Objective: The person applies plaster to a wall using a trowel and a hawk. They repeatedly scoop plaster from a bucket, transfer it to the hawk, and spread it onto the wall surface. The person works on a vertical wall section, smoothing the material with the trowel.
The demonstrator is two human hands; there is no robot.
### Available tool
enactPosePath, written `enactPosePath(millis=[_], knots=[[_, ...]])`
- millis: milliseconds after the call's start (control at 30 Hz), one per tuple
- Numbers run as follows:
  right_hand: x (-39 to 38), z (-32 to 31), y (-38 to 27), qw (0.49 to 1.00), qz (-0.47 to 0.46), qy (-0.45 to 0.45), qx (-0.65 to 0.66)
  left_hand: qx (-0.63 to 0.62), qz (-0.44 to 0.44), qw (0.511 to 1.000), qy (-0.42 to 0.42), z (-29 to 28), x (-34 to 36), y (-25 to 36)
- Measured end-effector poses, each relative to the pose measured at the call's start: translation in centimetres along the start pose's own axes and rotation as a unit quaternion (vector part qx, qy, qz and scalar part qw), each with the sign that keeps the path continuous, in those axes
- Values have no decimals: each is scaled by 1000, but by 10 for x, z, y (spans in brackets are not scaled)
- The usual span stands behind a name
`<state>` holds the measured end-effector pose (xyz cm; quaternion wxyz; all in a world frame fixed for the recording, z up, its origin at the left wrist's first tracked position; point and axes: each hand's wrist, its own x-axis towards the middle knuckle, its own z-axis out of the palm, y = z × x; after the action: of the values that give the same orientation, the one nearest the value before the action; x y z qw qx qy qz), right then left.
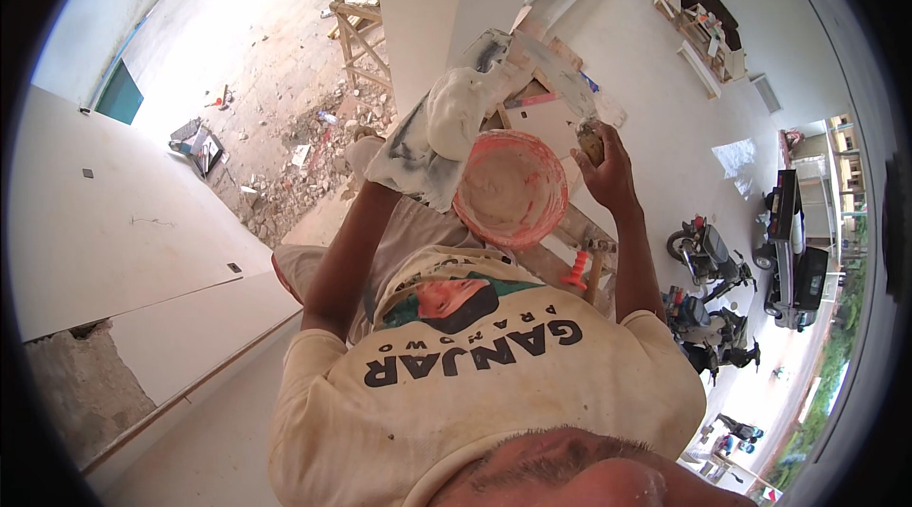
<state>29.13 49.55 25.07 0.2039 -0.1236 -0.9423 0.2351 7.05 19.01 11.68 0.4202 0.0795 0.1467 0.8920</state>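
While the right hand (pixel 606 170) closes its fingers round the handle of a putty knife (pixel 560 79), the left hand (pixel 380 151), seemingly wrapped in a stained rag (pixel 427 141), steadies a red plaster-filled bucket (pixel 510 189) at chest height

Building site: rubble (pixel 285 179), plaster bucket (pixel 510 189)

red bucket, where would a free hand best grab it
By the rim on the near side of the red bucket, coming from below toward the person's chest. Its open mouth faces up, full of pale paste, and a cloth crowds its left edge.
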Motion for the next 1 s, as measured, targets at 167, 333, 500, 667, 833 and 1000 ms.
enactPosePath(millis=[167, 333, 500, 667, 833, 1000], knots=[[37, -4, 34, 995, -27, 29, -90, 20, -5, 1000, -8, 9, 6, -1], [36, 7, 40, 995, -46, -52, -77, 34, -7, 999, -10, 10, 6, 2], [17, 30, 18, 990, -78, -111, -26, 46, -11, 999, -9, 11, 6, 4], [17, 30, 9, 984, -8, -160, 76, 61, -10, 998, -10, 13, 7, 7], [28, 20, 12, 974, -4, -180, 138, 75, -5, 997, -16, 20, 7, 8], [32, 15, 2, 976, -8, -177, 127, 90, 4, 996, -21, 25, 5, 8]])
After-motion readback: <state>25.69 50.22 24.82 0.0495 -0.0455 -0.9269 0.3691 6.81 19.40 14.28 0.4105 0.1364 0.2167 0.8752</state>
